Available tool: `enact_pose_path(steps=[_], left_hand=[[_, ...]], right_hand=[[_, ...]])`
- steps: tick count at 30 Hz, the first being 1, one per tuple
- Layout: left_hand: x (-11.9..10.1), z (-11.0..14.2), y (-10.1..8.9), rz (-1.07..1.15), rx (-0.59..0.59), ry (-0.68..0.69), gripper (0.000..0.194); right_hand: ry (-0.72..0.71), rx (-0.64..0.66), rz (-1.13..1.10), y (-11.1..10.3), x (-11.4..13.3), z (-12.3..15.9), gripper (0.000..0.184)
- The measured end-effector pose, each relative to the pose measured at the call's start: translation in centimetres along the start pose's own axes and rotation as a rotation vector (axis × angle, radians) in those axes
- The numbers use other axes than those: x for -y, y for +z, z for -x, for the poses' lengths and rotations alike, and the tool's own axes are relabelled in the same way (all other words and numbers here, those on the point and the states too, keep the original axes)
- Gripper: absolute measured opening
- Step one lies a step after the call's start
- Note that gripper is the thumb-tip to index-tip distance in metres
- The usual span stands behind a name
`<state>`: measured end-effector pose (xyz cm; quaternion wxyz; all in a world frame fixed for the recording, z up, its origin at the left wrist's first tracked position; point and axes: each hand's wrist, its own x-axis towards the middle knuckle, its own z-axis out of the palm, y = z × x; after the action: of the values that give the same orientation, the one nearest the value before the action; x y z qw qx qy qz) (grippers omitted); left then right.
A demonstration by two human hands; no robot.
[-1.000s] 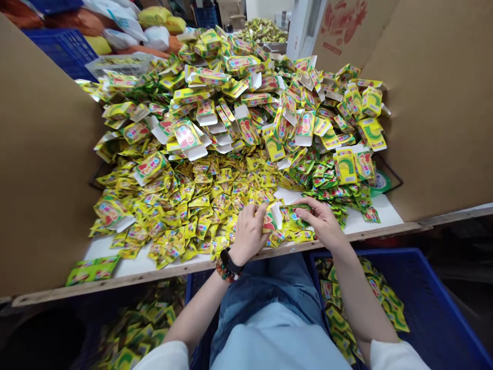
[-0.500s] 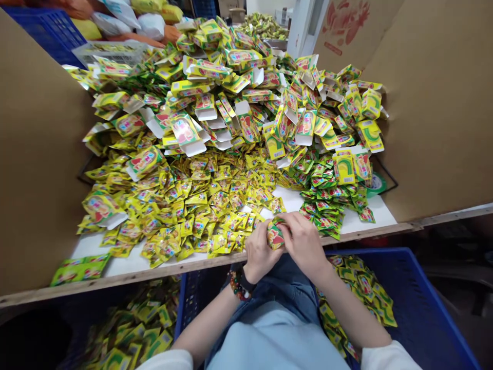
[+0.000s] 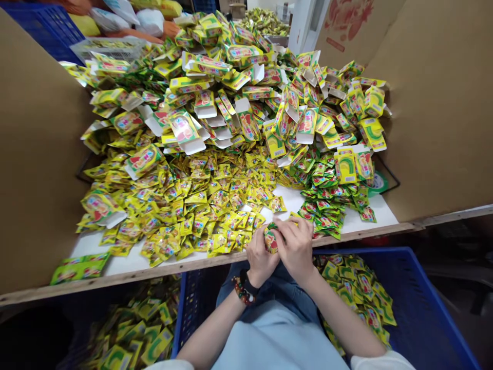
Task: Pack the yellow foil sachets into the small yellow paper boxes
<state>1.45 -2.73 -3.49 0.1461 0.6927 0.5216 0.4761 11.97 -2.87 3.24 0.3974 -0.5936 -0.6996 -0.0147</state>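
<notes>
Between my two hands, at the table's front edge, is a small yellow-and-green candy box (image 3: 271, 241) with a red fruit print. My left hand (image 3: 261, 259) is closed round its left side. The fingers of my right hand (image 3: 297, 249) are bent over its top and right side. A bit of yellow wrapper (image 3: 295, 215) shows just behind my right fingers; whether they touch it I cannot tell. Yellow sachets (image 3: 200, 226) lie heaped to the left of my hands, and green sachets (image 3: 327, 205) lie to the right.
Open printed boxes (image 3: 246, 121) are piled high at the back. Cardboard walls (image 3: 435, 123) flank the table (image 3: 127, 264). Below its edge, a blue crate (image 3: 423, 308) holds filled-looking boxes (image 3: 365, 288), with more boxes (image 3: 142, 329) at lower left. A green tape roll (image 3: 379, 182) lies at right.
Both hands have shifted slightly with the box, which sits a little lower and further left. My right fingers have moved along its top edge.
</notes>
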Motion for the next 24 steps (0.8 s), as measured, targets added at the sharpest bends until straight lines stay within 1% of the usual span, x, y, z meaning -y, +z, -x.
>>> enact_pose_path(steps=[1, 2, 4, 6, 7, 9, 10, 11, 13, 14, 15, 16, 18, 20, 22, 24], left_hand=[[0.0, 0.0, 0.0, 0.001, -0.006, 0.003, 0.037], [0.1, 0.1, 0.0, 0.0, -0.009, 0.006, 0.035], [0.2, 0.2, -0.1, -0.002, 0.011, 0.011, 0.032], [0.3, 0.3, -0.1, -0.005, 0.052, 0.003, 0.038], [0.3, 0.4, -0.1, -0.005, 0.071, -0.002, 0.044], [0.5, 0.6, -0.1, -0.01, 0.101, 0.007, 0.056], [0.6, 0.6, -0.1, -0.013, 0.111, 0.022, 0.058], [0.7, 0.7, 0.0, -0.014, 0.122, 0.041, 0.056], [0.8, 0.7, 0.0, -0.004, 0.148, 0.068, 0.05], [0.9, 0.7, 0.0, 0.005, 0.151, 0.069, 0.052], [1.0, 0.7, 0.0, 0.012, 0.153, 0.059, 0.056], [1.0, 0.6, 0.0, 0.012, 0.158, 0.04, 0.062], [1.0, 0.5, -0.2, -0.008, 0.186, 0.007, 0.067], [1.0, 0.4, -0.2, -0.035, 0.224, 0.002, 0.061], [0.8, 0.3, -0.3, -0.055, 0.223, 0.023, 0.055], [0.7, 0.2, -0.3, -0.073, 0.188, 0.042, 0.057]], right_hand=[[0.0, -0.019, -0.016, 0.2, 0.2, 0.4, 0.017], [0.002, -0.013, -0.044, 0.4, 0.3, 0.7, 0.017], [0.021, 0.066, -0.132, 0.4, 0.5, 1.5, 0.023], [0.085, 0.137, -0.251, 0.1, 0.4, 2.1, 0.025], [0.151, 0.128, -0.319, 0.0, 0.2, 2.2, 0.028], [0.337, 0.062, -0.484, 0.0, -0.4, 2.3, 0.044], [0.44, 0.054, -0.588, 0.1, -0.7, 2.2, 0.053], [0.537, 0.093, -0.707, 0.3, -1.0, 2.1, 0.057], [0.664, 0.26, -0.951, 0.6, -1.4, 1.8, 0.051], [0.687, 0.336, -1.043, 0.7, -1.5, 1.8, 0.045], [0.682, 0.378, -1.094, 0.8, -1.5, 1.7, 0.041], [0.649, 0.391, -1.103, 0.8, -1.4, 1.8, 0.038], [0.535, 0.359, -1.03, 0.6, -1.1, 1.8, 0.035], [0.465, 0.317, -0.929, 0.5, -0.7, 1.9, 0.034], [0.491, 0.267, -0.864, 0.7, -0.5, 1.7, 0.033], [0.555, 0.233, -0.848, 0.9, -0.5, 1.4, 0.032]])
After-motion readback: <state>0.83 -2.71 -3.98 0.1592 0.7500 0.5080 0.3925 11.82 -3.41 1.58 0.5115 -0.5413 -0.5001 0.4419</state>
